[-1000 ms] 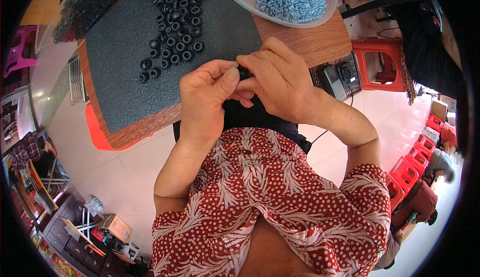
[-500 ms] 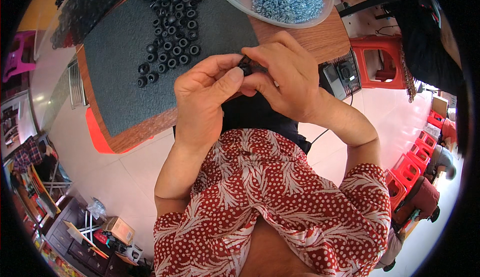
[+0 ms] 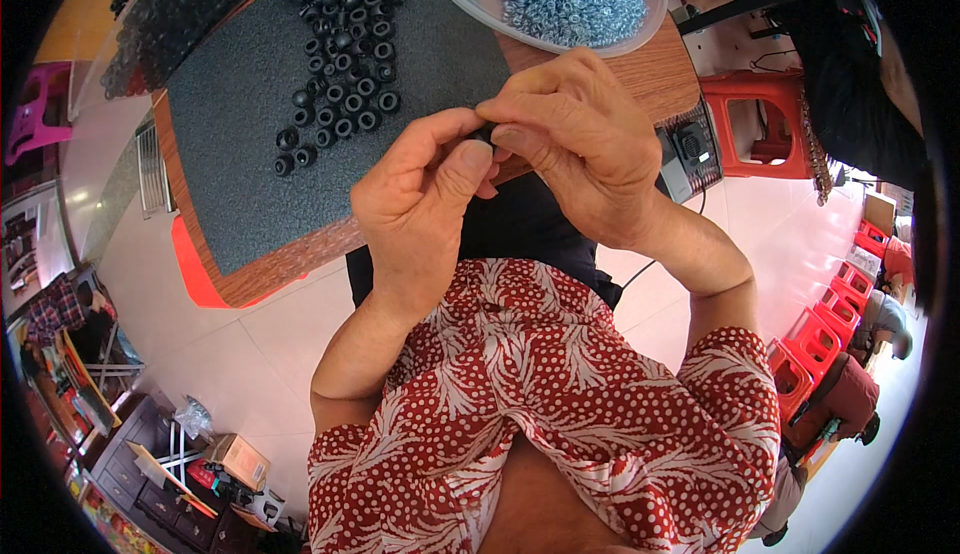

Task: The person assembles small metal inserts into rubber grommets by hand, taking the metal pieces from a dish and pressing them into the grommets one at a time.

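My left hand and my right hand meet above the table's near edge, fingertips almost touching. Between them is a small black part, mostly covered by the fingers. My left thumb and index finger pinch it from one side. From the other side the right thumb and index finger close on it. Its exact shape is hidden. Beyond the hands, several small black ring-shaped parts with round openings lie loosely grouped on a dark grey mat.
A clear round tub of small bluish transparent pieces stands at the far right of the wooden table. At the far left is a clear container of black parts. A red stool and a grey device are to the right; people sit farther off.
My right hand has turned and shifted slightly right, its fingers straighter. The left hand has moved a little to the right. Less of the black part shows between them now.
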Demonstrator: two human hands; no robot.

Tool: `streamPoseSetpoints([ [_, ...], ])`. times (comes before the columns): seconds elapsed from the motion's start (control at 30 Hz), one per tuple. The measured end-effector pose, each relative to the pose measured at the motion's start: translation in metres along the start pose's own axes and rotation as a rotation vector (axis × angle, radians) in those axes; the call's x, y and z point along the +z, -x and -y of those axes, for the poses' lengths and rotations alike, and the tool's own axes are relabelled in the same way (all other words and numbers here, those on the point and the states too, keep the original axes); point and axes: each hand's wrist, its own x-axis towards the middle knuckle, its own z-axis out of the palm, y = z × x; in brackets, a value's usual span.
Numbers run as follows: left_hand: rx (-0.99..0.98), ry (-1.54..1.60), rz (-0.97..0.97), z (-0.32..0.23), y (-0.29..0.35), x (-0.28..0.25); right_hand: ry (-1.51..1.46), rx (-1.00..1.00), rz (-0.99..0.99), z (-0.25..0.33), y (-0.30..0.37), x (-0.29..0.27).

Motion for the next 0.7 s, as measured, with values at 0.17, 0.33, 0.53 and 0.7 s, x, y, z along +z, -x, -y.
streamPoseSetpoints([
  [0.17, 0.063, 0.062, 0.003, 0.002, 0.002, 0.003, -0.020, 0.044, -0.013, 0.006, -0.004, -0.001],
  [0.33, 0.138, -0.044, -0.010, 0.003, 0.004, -0.001, -0.036, 0.051, 0.014, 0.010, -0.004, -0.005],
  [0.53, 0.382, -0.265, -0.015, 0.006, 0.001, -0.005, -0.139, 0.131, 0.026, 0.015, -0.005, -0.006],
  [0.7, 0.245, 0.033, -0.132, 0.002, 0.005, 0.005, -0.270, 0.250, 0.134, 0.014, -0.007, -0.013],
])
